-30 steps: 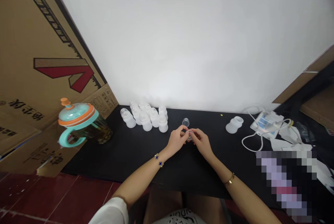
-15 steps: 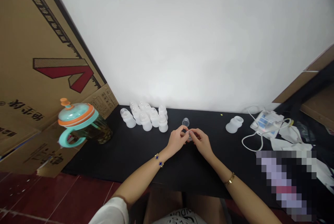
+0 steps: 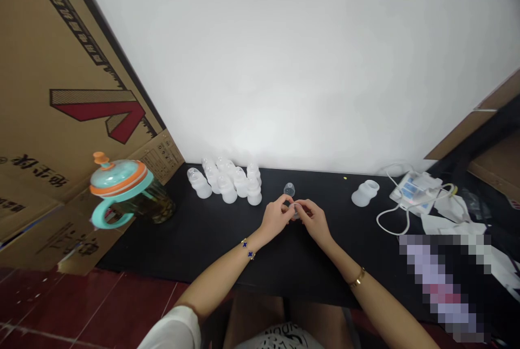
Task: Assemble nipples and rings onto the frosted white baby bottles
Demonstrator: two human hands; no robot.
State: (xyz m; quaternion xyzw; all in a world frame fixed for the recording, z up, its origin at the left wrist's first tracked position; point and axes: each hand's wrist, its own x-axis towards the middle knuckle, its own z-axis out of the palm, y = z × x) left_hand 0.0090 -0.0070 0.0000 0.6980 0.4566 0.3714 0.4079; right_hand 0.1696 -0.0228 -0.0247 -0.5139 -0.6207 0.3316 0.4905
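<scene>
Cardboard box (image 3: 60, 99), far left: red "V"-shaped logo w/ hatched stripe; other print too small to read. Small clear part (image 3: 295, 209): held between both hands just above the black table (image 3: 203, 235), centre, near the table's far half. Left hand (image 3: 276, 216) & right hand (image 3: 314, 221): fingertips meet, fingers pinching the part from opp. sides; wrists low, forearms converge. Clear cap (image 3: 288, 189) just behind. White bottles (image 3: 227, 181) clustered rear-left. Teal-orange jug (image 3: 125, 192) at left edge.
</scene>
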